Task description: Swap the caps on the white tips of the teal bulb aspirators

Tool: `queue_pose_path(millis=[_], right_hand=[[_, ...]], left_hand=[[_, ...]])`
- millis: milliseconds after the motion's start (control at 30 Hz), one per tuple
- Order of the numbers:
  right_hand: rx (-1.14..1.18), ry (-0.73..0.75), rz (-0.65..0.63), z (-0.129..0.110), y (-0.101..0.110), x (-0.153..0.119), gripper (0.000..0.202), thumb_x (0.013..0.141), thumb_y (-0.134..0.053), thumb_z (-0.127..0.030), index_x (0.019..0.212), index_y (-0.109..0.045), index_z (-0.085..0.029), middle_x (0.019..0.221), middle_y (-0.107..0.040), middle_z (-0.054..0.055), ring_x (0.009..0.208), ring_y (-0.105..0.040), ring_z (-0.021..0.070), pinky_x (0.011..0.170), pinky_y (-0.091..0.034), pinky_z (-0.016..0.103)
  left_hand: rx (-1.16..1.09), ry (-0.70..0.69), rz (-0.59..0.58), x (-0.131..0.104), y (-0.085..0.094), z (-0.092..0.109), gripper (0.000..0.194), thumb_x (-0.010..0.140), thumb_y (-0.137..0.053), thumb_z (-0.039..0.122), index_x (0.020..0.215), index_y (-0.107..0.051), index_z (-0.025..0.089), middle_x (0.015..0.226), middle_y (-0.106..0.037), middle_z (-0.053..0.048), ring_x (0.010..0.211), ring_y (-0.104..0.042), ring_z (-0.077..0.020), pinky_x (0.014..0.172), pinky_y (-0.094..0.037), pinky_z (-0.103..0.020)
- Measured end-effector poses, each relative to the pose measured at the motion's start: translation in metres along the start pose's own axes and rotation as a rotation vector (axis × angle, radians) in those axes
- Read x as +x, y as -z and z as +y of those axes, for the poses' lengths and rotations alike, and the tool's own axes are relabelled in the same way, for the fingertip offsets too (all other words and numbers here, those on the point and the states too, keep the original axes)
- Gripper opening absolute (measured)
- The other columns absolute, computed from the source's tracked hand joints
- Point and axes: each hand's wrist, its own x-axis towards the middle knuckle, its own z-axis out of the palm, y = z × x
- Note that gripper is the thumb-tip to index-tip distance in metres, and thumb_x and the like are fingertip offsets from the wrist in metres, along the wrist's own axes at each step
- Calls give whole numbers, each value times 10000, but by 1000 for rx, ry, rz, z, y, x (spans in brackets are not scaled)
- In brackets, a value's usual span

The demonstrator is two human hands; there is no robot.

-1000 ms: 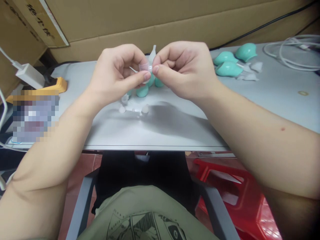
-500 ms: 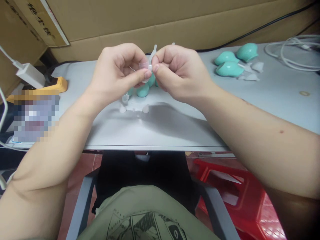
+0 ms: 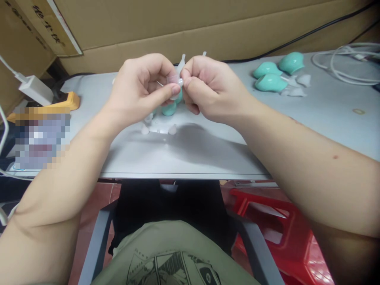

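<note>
Right hand (image 3: 208, 89) shifted left; both apparently pinch clear cap (image 3: 175, 81).

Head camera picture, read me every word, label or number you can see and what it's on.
Cardboard box flap: dark handwritten characters, too slanted and blurred to read.
T-shirt: comic-style print, no legible words.
Pixelated patch: blurred out, unreadable.
Teal bulbs, the clear piece and the table: no text.
</note>
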Motion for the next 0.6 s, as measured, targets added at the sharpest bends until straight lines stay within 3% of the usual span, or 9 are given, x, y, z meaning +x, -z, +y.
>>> queue_pose_path(millis=[100,267,400,500,600], right_hand=[[37,0,19,-4,-2,0,313,1160,-707,-116,934,-569,-283,673,-551,-60,582,-468,158,576,-325,364],[6,58,80,-10,1,-1,342,1069,-834,-65,866,-647,-267,693,-550,-37,638,-433,166,639,-320,383],[-24,77,113,-12,3,-2,363,1049,-853,-55,819,-664,-262,660,-520,-34,633,-374,165,642,-273,402],[-13,88,108,-10,4,-2,350,1054,-841,-31,835,-681,-252,675,-532,-31,640,-397,152,647,-301,395],[-34,65,93,-7,2,-2,358,1057,-907,-69,865,-665,-250,707,-558,-27,653,-433,146,646,-344,379]], left_hand=[[9,2,-16,1,1,-4,184,971,-1012,207,902,-850,259,841,-834,-2,687,-842,-201,616,-652,-323],[-5,-4,-34,3,3,-15,405,1027,-1082,583,946,-802,302,852,-840,-12,705,-792,-211,652,-669,-397],[-15,25,-68,5,3,-18,591,957,-1084,812,955,-793,298,865,-844,-23,693,-751,-197,648,-647,-405],[-59,19,-90,6,4,-19,640,941,-1071,862,947,-807,280,860,-855,-21,698,-768,-189,632,-640,-381],[-97,22,-113,6,4,-18,556,973,-1093,755,939,-814,276,861,-866,-21,692,-765,-189,627,-636,-380]])
